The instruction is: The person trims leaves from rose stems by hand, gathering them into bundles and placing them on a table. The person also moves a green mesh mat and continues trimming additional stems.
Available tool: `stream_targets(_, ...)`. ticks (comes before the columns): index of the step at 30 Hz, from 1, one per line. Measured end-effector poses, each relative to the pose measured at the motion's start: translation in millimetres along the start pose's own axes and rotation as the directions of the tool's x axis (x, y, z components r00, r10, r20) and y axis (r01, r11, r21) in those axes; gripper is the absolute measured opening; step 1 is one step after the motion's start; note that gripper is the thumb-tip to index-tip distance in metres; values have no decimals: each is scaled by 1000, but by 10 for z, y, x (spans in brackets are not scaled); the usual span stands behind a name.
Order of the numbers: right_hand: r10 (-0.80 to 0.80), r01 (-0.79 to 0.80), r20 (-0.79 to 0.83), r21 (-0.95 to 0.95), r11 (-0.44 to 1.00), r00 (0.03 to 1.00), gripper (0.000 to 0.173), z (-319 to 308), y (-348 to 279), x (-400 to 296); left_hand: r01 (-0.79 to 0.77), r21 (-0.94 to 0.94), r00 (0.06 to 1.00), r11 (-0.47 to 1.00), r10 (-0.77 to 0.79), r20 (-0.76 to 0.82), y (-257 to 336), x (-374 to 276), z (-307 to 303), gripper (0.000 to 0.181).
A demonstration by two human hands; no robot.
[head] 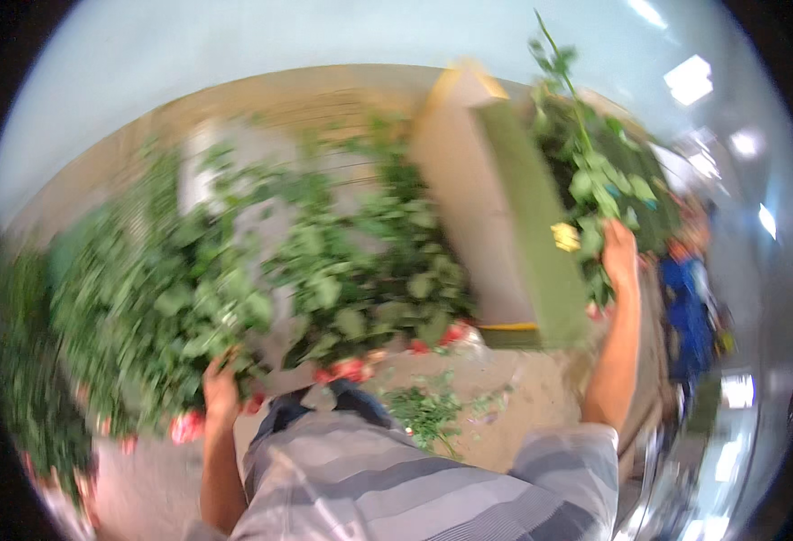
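My right hand [620, 251] is raised at the right, closed around a long leafy rose stem [580, 122] whose thin end points up and away from me. A yellow bloom [564, 237] shows just left of this hand; whether it belongs to the held stem is unclear. My left hand [222, 389] is low at the left, its fingers against the leaves of a dense bank of rose stems [187, 297]. Leaves and blur hide whether those fingers grip a stem. Red and pink blooms [188, 427] hang at the near edge of the foliage.
A tall panel [471, 196] with a green side stands between two banks of foliage. Cut leaves and stems [430, 409] litter the floor by my body. At the right, a person in blue [684, 304] is nearby. A pale wall [268, 40] rises behind.
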State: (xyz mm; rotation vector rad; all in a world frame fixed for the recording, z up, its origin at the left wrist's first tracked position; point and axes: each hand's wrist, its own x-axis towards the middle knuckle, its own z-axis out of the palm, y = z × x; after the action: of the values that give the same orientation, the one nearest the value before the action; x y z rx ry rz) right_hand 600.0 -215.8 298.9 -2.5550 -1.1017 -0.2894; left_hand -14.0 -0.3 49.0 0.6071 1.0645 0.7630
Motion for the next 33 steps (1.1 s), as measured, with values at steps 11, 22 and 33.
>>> stream_targets(11, 438, -256, -162, 617, 745, 884, 30, 109, 180, -1042, -191, 722, 800, 665, 532, -278, 1359, 103, -2011, 42)
stream_targets(22, -340, -326, 411, 903, 280, 846, 26, 2355, -3840, -2401, -270, 953, 743, 135, 659, 116, 1092, 819, -1629, 23)
stream_targets(33, -228, -171, 608, 526, 833, 761, 34, 3877, -5612, -2378, -178, 937, 932, 302, 356, 62, 509, 1009, -1039, 31)
